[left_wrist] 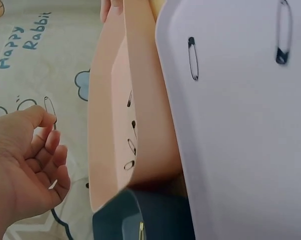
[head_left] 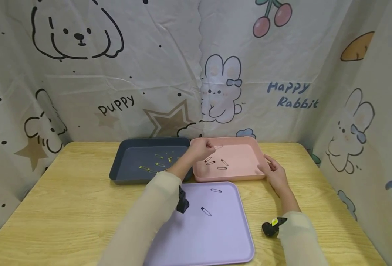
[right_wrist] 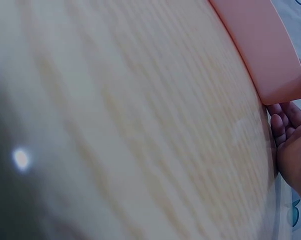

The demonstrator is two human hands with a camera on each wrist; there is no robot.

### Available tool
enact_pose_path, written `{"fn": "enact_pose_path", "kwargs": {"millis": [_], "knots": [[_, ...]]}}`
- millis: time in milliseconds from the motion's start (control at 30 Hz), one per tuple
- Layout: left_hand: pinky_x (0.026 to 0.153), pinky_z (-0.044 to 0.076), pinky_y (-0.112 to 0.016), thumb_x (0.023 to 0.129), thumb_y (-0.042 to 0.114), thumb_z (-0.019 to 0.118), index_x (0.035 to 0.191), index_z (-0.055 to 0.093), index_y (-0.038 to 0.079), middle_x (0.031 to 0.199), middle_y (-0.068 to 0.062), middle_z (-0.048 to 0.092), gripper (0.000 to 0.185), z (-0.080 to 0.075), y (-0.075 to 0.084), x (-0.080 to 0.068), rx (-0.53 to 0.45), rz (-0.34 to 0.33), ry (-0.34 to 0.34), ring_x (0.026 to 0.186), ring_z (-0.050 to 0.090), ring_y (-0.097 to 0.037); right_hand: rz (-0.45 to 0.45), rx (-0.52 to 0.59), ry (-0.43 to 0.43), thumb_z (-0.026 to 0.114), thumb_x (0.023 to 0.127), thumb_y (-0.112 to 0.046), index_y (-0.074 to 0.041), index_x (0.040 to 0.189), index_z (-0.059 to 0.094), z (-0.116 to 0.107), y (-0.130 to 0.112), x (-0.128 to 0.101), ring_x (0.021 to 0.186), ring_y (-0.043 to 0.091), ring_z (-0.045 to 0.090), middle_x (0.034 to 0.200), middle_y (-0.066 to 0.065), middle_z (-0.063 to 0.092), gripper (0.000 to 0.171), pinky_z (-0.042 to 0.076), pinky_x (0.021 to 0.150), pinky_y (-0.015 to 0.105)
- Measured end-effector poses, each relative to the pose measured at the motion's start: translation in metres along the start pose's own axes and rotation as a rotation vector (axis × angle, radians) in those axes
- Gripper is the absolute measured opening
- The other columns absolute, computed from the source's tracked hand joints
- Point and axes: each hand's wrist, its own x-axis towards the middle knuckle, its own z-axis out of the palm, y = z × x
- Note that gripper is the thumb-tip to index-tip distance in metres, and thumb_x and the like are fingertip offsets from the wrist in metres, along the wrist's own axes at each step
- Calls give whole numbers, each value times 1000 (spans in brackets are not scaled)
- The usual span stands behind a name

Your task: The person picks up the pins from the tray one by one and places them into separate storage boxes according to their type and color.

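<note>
Safety pin (left_wrist: 50, 107), silver and upright, was pinched between our left hand (left_wrist: 25, 170)'s thumb and forefinger, hovering over the pink tray (head_left: 249, 147)'s back-left corner. Our right hand (head_left: 276, 173), fingers loosely curled, rested against that tray's right edge.

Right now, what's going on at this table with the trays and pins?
A person's left hand pinches a safety pin over the pink tray, where a few dark pins lie. The right hand rests at that tray's right edge. Two pins remain on the purple tray; gold pins lie in the dark blue tray.
</note>
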Motion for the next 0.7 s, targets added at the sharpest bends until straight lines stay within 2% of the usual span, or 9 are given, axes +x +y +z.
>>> {"fn": "enact_pose_path", "kwargs": {"millis": [233, 333, 533, 700], "knots": [[47, 31, -21, 88, 13, 50, 61, 40, 14, 56, 5, 39, 28, 13, 1, 11, -112, -54, 19, 49, 37, -8, 0, 7, -1, 60, 88, -41, -21, 148, 30, -1, 1, 1, 130, 27, 37, 145, 16, 38, 70, 36, 76, 4], [47, 31, -21, 88, 14, 51, 63, 42, 14, 58, 5, 40, 26, 18, 0, 12, -120, -60, 41, 49, 39, -8, 0, 5, 3, 61, 88, -41, -21, 148, 30, 0, 0, 0, 129, 26, 38, 145, 16, 39, 70, 36, 76, 4], [49, 28, -21, 85, 10, 52, 58, 41, 14, 54, 6, 37, 29, 24, -2, 12, -108, -37, 100, 51, 36, -9, -3, 15, 10, 62, 88, -38, -20, 147, 32, 0, -2, 0, 125, 24, 40, 142, 16, 42, 68, 36, 75, 5], [50, 28, -21, 85, 9, 51, 55, 38, 15, 52, 6, 35, 33, 28, -5, 13, -134, -35, 128, 52, 35, -10, -2, 18, 13, 61, 89, -37, -18, 147, 33, 1, -3, -1, 124, 23, 41, 142, 16, 42, 67, 37, 73, 4]]}}
